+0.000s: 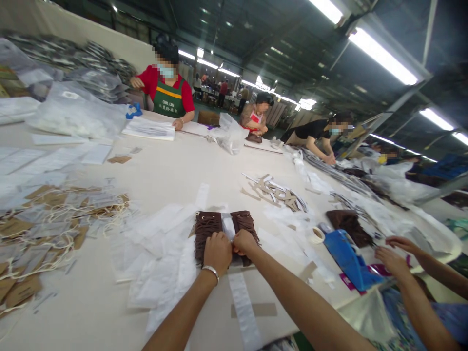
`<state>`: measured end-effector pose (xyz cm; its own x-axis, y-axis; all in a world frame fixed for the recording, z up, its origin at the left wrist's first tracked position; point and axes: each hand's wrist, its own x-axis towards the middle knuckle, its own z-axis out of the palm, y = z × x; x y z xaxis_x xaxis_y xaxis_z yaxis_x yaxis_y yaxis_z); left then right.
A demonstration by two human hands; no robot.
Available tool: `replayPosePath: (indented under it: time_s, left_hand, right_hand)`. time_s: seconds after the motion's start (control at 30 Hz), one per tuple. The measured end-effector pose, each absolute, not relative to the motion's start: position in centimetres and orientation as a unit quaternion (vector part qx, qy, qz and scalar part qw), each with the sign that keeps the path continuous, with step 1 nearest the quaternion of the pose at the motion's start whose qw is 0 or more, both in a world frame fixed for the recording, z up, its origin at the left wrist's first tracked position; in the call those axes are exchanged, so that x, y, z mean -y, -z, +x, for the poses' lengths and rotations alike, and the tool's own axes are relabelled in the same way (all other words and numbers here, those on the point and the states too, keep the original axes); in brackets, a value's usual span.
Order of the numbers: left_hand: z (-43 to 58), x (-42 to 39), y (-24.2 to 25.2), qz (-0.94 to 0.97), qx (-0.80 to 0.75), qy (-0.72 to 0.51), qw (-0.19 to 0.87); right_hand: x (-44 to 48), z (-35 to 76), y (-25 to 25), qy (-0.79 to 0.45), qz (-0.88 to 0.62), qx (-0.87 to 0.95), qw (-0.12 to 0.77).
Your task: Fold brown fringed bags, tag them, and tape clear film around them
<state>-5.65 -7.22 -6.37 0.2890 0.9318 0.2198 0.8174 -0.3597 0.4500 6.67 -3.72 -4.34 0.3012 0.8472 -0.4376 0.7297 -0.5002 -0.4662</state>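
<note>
A dark brown fringed bag [208, 225], with metal eyelets along its top edge, lies flat on the table in front of me. A pale strip [228, 225] runs down over its middle. My left hand [218, 251], with a bracelet at the wrist, is closed over the lower middle of the bag, beside the strip. Against it, my right hand [245, 243] is closed in a pinch at the strip's right side. The fingertips of both hands are partly hidden. Another white strip [243, 307] extends from below the bag towards me.
White paper sheets [157, 248] lie left of the bag, and cardboard tags with strings [58, 214] farther left. Cut strips [276, 191] are piled beyond. At right stand a blue tape dispenser [345, 258] and a co-worker's hands [397, 256] near another brown fringed piece [349, 226].
</note>
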Motion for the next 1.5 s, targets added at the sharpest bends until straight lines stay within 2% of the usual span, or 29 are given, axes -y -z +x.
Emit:
replayPosePath:
  time_s: [0.37,0.8,1.07,1.5]
  left_hand:
    - [-4.4,4.2,6.2,0.763,-0.613,-0.136,0.149]
    - [-4.1,4.3,6.1,0.756,-0.626,-0.116,0.153]
    - [-4.2,4.4,5.5,0.747,-0.632,-0.124,0.165]
    - [-3.7,4.5,4.8,0.713,-0.654,-0.182,0.176]
  right_hand:
    - [2.6,7.2,5.0,-0.372,-0.783,0.499,0.018]
    - [5.3,9.4,2.8,-0.295,-0.719,0.622,-0.094]
    - [8.4,9.7,1.2,-0.115,-0.672,0.731,-0.029]
    - [10.5,11.5,2.8,-0.034,-0.496,0.868,0.006]
